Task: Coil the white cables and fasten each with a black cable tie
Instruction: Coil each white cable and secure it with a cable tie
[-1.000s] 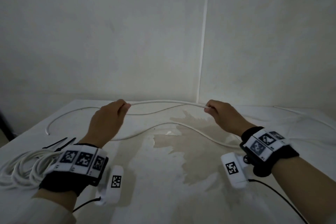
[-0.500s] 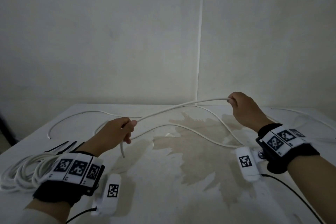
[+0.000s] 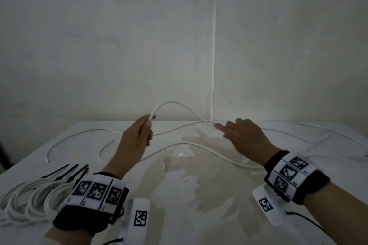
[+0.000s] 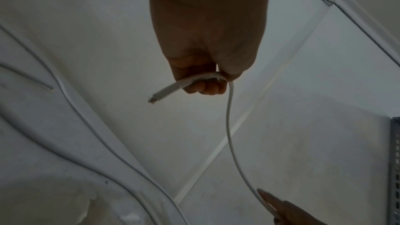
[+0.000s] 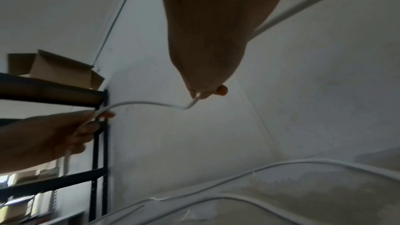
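A loose white cable (image 3: pixel 173 103) arcs up between my two hands above the table (image 3: pixel 179 215). My left hand (image 3: pixel 147 126) grips it close to its cut end; in the left wrist view the left hand (image 4: pixel 205 81) is curled round the cable (image 4: pixel 229 126) and a short stub sticks out. My right hand (image 3: pixel 219 125) pinches the same cable farther along, index finger stretched left; the right wrist view shows the cable (image 5: pixel 151 103) leaving the right hand (image 5: pixel 203 94). Black cable ties (image 3: pixel 65 171) lie at the left.
Several coiled white cables (image 3: pixel 29 199) lie at the table's near left corner. More loose cable (image 3: pixel 79 134) snakes over the far half of the table, across a brownish stain (image 3: pixel 199 165). A wall stands just behind. A dark shelf (image 5: pixel 54 91) carries a cardboard box (image 5: pixel 58 69).
My left hand rose and moved right with the cable end. My right hand came down and left toward it, so the cable between them now bows up in a short arc.
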